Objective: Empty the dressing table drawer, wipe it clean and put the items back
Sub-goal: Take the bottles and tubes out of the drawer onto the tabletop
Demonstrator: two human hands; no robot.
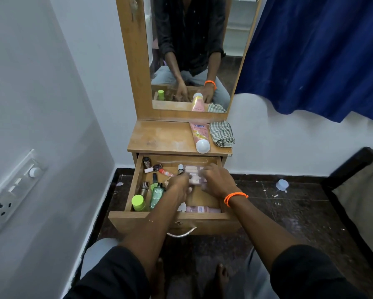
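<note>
Quick count: one open drawer (172, 217) and two hands (179, 183) in it, both on one clear pink box (195, 174). The left side of the drawer holds one green glass bottle (157, 195), one lime-capped bottle (138, 203) and around five or six small nail polish type bottles (147, 162), hard to be exact. One pink tube (202, 209) lies at the near edge. The tabletop (159, 137) has one pink lotion tube (200, 135) and one striped cloth (221, 134).

Both arms reach forward; left hand (179, 182) and right hand (216, 177) close together, fingers curled downward.
</note>
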